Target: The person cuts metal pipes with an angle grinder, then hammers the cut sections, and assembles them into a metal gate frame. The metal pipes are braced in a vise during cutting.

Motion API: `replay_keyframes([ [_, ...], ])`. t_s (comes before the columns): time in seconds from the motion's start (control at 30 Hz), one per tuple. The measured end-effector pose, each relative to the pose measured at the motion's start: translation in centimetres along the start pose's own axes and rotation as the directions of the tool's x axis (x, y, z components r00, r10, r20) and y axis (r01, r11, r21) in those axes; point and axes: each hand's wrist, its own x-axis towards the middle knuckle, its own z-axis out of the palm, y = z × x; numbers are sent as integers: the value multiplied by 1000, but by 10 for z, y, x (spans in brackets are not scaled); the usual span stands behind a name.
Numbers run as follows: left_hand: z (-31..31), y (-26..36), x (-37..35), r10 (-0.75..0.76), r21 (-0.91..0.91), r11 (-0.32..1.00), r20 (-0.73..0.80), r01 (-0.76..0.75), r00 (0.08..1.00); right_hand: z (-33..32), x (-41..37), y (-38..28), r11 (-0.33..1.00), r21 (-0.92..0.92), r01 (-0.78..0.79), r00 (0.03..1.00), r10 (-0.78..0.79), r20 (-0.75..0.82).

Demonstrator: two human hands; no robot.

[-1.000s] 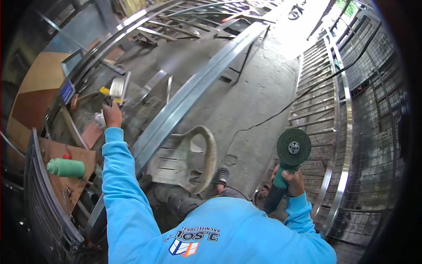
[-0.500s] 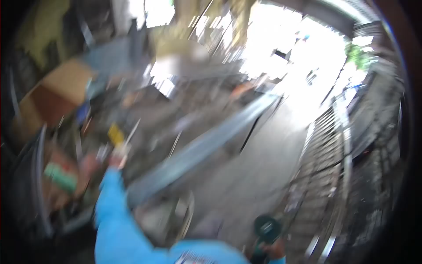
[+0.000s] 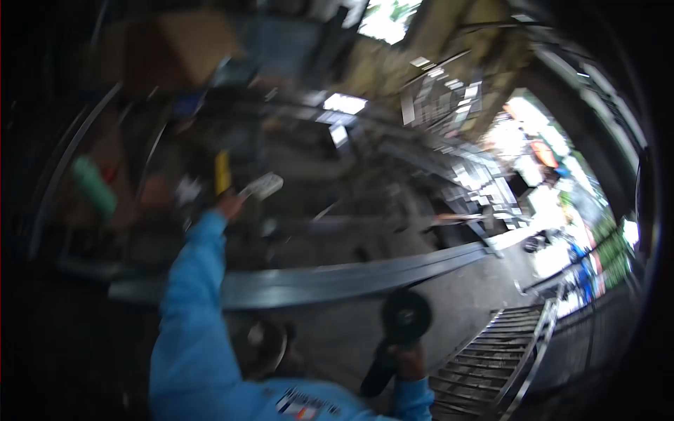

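My left hand (image 3: 228, 203) reaches out at left over the cluttered work area, its fingers closed and blurred. From it stick up a narrow yellow piece (image 3: 222, 172) and a thin rod ending in a pale, flat block (image 3: 267, 186); motion blur hides what exactly they are. Low in the view, my right hand (image 3: 411, 361) grips an angle grinder (image 3: 379, 368) by its dark body. The grinder's round dark disc (image 3: 406, 317) points up and faces me.
A long grey metal profile (image 3: 302, 286) runs across in front of me. To the right stands a slatted metal frame (image 3: 488, 351). A green cylindrical thing (image 3: 93, 186) lies at far left, near a large cardboard box (image 3: 189, 49). Bright daylight enters at right.
The view has swung round, so the metal profile now lies nearly level. My left hand appears higher and further right with the yellow piece. The grinder shows more fully in my right hand.
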Motion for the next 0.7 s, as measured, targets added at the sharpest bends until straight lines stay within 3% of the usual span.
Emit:
replay_keyframes([
  [0.03,10,-24,-18,-122,-168,979,-46,113,991,5,18,-22,957,255,-135,991,134,23],
  [0.07,16,-40,-34,-218,-250,950,-93,189,971,-1,29,-21,951,252,-177,983,162,82],
  [0.13,18,-69,-52,-410,-237,901,-196,363,891,-11,55,-11,969,129,-209,969,188,159],
  [0.23,15,-95,-83,-476,-22,870,-298,493,827,-32,51,-15,960,202,-194,972,161,170],
  [0.33,0,-61,-92,-259,500,768,-329,401,908,-24,74,-10,925,311,-219,975,197,101],
  [0.37,-3,-58,-87,-251,539,736,-345,409,905,-24,83,-7,918,329,-222,975,204,88],
  [0.43,-13,-59,-77,-231,605,670,-380,429,896,-24,100,-2,901,376,-215,977,199,83],
  [0.53,-32,-62,-63,-169,560,714,-445,421,879,-29,117,-9,897,381,-226,974,209,85],
  [0.67,-51,-1,-62,-220,489,738,-476,464,851,-39,126,-11,906,373,-202,978,165,128],
  [0.7,-54,-18,-53,-231,468,738,-500,485,835,-40,127,-11,904,378,-200,979,170,111],
])
